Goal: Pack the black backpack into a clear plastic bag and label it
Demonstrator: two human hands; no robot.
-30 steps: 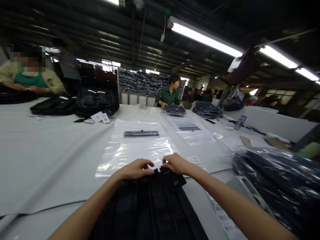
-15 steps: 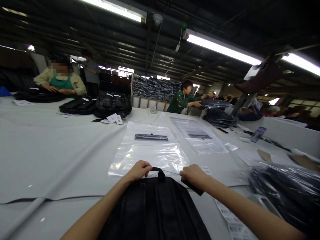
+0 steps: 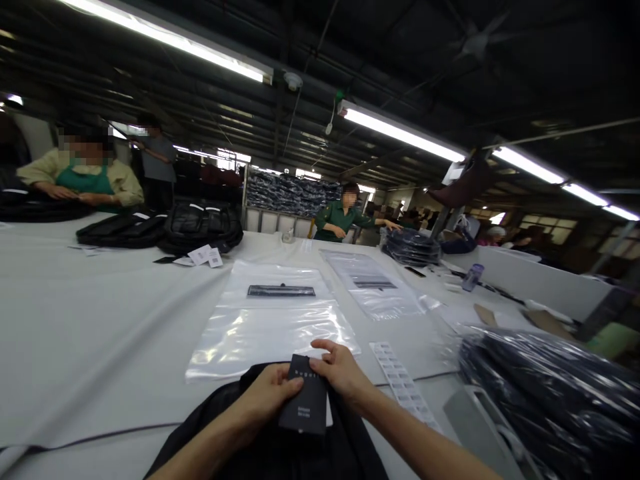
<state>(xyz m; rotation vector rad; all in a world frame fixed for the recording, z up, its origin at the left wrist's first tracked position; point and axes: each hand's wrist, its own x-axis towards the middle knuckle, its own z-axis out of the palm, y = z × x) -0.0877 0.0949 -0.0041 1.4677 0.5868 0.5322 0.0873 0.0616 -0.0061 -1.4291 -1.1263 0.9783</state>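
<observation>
A black hang tag (image 3: 303, 400) with pale lettering is over the top of a black backpack (image 3: 260, 450) at the table's near edge. My left hand (image 3: 273, 393) is closed on the tag's left side, thumb across its front. At the tag's upper right corner my right hand (image 3: 340, 370) pinches it, with the index finger stretched out above. A bit of white card shows behind the tag's right edge. Beyond my hands lies a clear plastic bag (image 3: 270, 333) with a dark printed strip. The backpack's handle is hidden behind my hands and the tag.
A sheet of labels (image 3: 403, 383) lies to the right, near a stack of plastic-wrapped bags (image 3: 545, 393). A second clear bag (image 3: 373, 283) lies farther off. Black backpacks (image 3: 203, 227) with white cards stand at the back left. Co-workers (image 3: 93, 177) are across the table.
My right hand has come left with the black tag, which now faces me. My left hand has left the backpack's handle and taken hold of the tag. The view has turned right.
</observation>
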